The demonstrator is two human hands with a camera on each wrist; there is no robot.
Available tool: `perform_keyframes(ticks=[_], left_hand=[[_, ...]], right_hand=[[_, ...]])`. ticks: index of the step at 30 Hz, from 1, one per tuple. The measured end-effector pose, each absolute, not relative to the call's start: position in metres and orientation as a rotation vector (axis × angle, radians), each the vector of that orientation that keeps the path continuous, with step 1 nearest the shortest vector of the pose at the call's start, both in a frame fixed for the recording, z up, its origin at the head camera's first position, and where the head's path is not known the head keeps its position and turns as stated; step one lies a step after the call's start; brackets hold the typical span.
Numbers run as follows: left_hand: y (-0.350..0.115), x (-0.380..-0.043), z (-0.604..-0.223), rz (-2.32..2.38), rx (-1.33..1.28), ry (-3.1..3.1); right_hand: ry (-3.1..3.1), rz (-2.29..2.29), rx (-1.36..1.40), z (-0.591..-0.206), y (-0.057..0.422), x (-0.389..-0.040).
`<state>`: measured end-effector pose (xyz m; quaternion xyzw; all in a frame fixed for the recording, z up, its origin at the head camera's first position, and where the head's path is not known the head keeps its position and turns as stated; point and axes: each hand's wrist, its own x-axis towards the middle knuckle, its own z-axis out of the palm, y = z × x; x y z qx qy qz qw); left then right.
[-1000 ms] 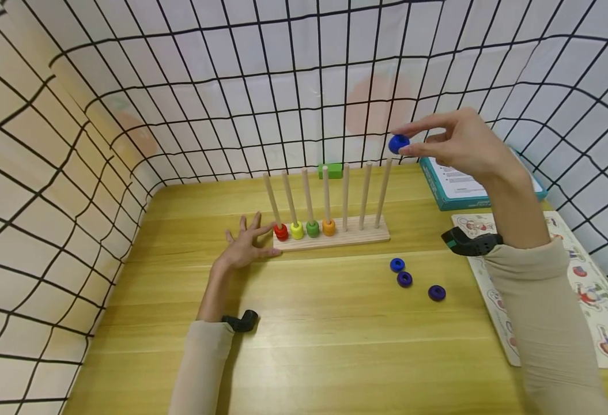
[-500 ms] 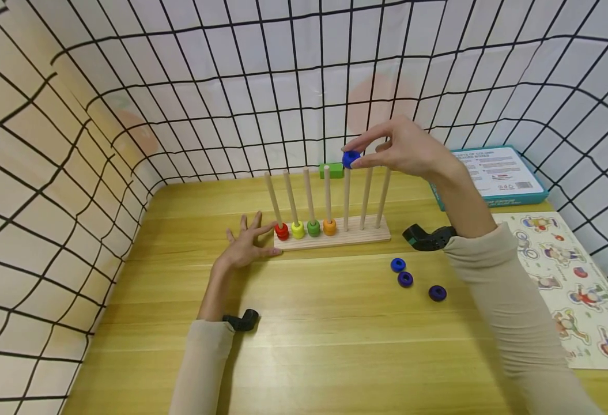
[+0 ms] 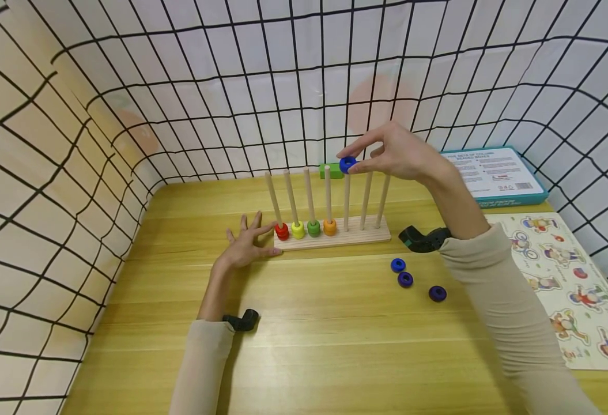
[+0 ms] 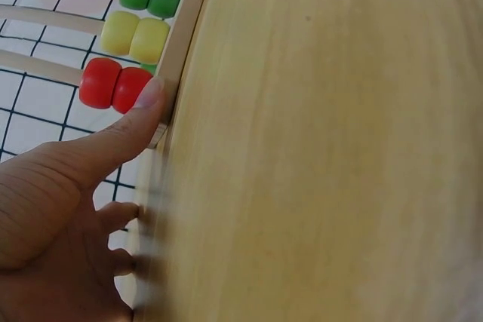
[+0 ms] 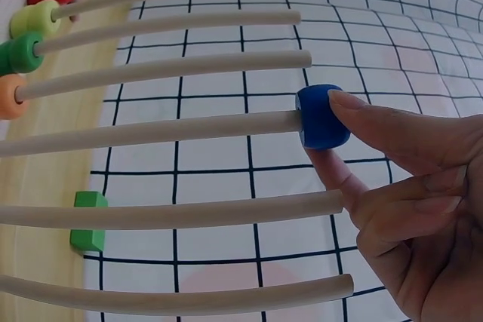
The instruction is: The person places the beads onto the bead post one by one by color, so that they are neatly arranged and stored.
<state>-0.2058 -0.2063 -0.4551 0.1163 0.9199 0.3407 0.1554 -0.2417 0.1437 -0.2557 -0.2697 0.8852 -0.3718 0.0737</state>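
Note:
In the head view, a wooden peg rack (image 3: 335, 242) carries a row of upright pegs. From the left, its pegs bear red beads (image 3: 282, 231), yellow beads (image 3: 297, 230), green beads (image 3: 313, 228) and orange beads (image 3: 329, 227). My left hand (image 3: 244, 248) rests at the rack's left end, fingers spread, with the thumb (image 4: 124, 133) along its front edge beside the red beads. Between thumb and fingertips, my right hand (image 3: 402, 153) pinches a blue bead (image 5: 323, 117) at the top of the peg right of the orange one. In the right wrist view that peg's tip meets the bead.
A second blue bead (image 3: 398, 265) and two purple beads, one nearer (image 3: 405, 279) and one farther right (image 3: 437, 293), lie in front of the rack. A green block (image 3: 331, 170) sits behind it. To the right are a teal box (image 3: 511, 202) and a picture board (image 3: 584, 323).
My right hand has carried the blue bead left from above the rightmost peg, then slightly down onto the top of the peg beside the orange one. My left hand stays at the rack's end.

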Motion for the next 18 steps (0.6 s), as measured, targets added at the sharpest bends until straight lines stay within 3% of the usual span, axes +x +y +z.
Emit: perform_keyframes(ticks=[18], left_hand=[[-0.205, -0.205, -0.454, 0.976, 0.337, 2.628]], right_hand=[[2.720, -1.167, -0.654, -0.262, 0.166, -0.224]])
